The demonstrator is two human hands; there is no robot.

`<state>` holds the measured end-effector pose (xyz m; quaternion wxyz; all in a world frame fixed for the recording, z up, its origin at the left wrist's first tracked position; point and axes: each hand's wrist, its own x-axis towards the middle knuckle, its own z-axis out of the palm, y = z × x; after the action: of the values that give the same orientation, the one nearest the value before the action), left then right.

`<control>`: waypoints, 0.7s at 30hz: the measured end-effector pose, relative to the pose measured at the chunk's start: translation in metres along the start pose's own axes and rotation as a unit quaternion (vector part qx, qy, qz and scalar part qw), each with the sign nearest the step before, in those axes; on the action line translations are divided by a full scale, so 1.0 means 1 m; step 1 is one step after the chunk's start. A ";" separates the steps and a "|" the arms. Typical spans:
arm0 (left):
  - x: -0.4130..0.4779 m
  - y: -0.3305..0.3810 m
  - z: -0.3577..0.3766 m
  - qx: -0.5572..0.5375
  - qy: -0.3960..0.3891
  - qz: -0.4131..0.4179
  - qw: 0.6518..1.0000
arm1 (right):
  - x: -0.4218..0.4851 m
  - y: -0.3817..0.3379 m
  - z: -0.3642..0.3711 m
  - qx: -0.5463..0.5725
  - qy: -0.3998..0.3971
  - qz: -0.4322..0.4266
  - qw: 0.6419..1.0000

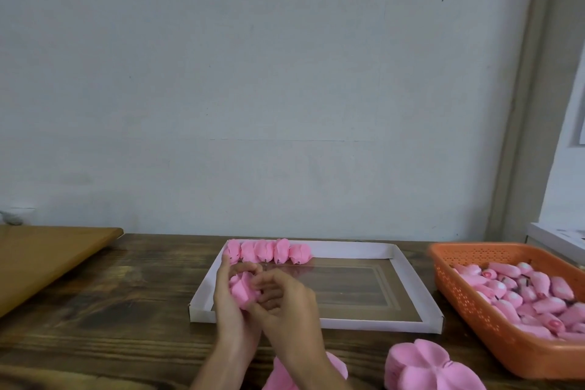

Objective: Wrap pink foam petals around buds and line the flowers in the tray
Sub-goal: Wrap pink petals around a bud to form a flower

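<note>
Here, from the head camera, we see both hands meeting over the near left corner of the white tray [364, 325]: the left hand [229, 307] is curled round a pink foam flower [242, 292], and the right hand [286, 304] pinches its petals from the right side. Five finished flowers [267, 251] sit side by side against the tray's far rim, at its left end. To the right stands an orange basket [493, 342] full of buds [538, 291], while two petal stacks [424, 364] lie on the wooden table [110, 310] nearest us.
</note>
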<state>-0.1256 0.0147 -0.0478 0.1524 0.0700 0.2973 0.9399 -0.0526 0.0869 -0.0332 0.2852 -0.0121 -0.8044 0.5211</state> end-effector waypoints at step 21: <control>-0.006 -0.001 0.006 0.053 0.024 0.034 0.998 | 0.000 0.007 0.001 -0.178 0.020 -0.125 0.976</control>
<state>-0.1183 0.0168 -0.0440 0.1090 0.0651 0.3476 0.9290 -0.0547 0.0895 -0.0399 0.3569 0.0278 -0.8736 0.3296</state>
